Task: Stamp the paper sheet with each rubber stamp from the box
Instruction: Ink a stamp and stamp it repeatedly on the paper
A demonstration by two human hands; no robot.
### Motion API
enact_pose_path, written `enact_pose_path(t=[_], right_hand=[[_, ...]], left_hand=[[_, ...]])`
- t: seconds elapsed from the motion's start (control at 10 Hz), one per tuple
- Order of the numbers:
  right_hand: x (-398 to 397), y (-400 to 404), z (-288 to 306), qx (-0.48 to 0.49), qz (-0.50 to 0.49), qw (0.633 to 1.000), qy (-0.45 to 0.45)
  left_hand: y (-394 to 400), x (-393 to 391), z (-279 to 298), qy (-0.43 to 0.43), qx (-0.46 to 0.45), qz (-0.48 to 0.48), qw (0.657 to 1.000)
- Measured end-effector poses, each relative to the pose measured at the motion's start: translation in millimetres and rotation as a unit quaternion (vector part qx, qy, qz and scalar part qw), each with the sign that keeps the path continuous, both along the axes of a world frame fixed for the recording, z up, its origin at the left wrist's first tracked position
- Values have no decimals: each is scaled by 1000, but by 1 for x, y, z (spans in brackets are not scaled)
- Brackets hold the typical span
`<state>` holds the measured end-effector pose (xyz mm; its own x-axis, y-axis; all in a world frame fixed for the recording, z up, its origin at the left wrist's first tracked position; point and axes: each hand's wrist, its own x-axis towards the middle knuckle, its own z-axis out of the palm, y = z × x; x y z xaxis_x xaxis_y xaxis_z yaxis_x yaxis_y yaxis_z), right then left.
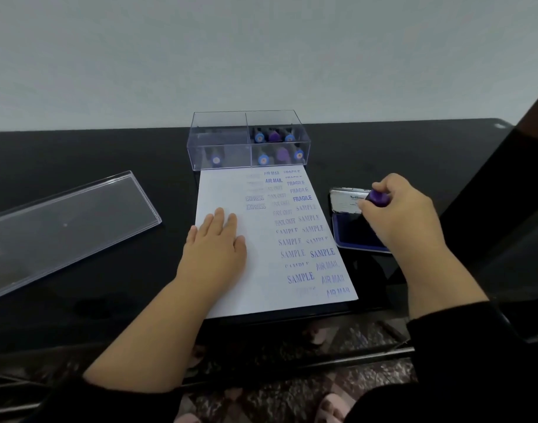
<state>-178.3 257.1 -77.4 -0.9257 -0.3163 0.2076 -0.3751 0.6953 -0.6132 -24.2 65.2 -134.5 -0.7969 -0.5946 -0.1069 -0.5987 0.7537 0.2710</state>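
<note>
A white paper sheet (261,288) lies on the black table, its right half covered with several blue prints such as SAMPLE, AIR MAIL and FRAGILE. My left hand (216,248) presses flat on the sheet's left part. My right hand (399,218) grips a purple-handled rubber stamp (379,198) over the open blue ink pad (350,233) to the right of the sheet. The stamp's base is hidden by my fingers. A clear plastic box (222,138) behind the sheet holds several stamps (277,148), most in its right compartment, one in the left.
The box's clear lid (66,221) lies on the table at the left. The ink pad's metal lid (345,199) stands open behind the pad. A pale wall runs behind the table. Feet in slippers show on the patterned floor below the table's front edge.
</note>
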Motion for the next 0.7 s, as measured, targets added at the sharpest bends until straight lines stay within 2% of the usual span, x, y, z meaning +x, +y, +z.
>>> enact_pose_path(t=[0.2, 0.7], right_hand=[[4, -5, -5, 40, 4, 999, 35], [10, -12, -15, 30, -15, 998, 51]], left_hand=[[-1, 0, 1, -2, 3, -2, 1000], [-8, 4, 2, 5, 5, -13, 1000]])
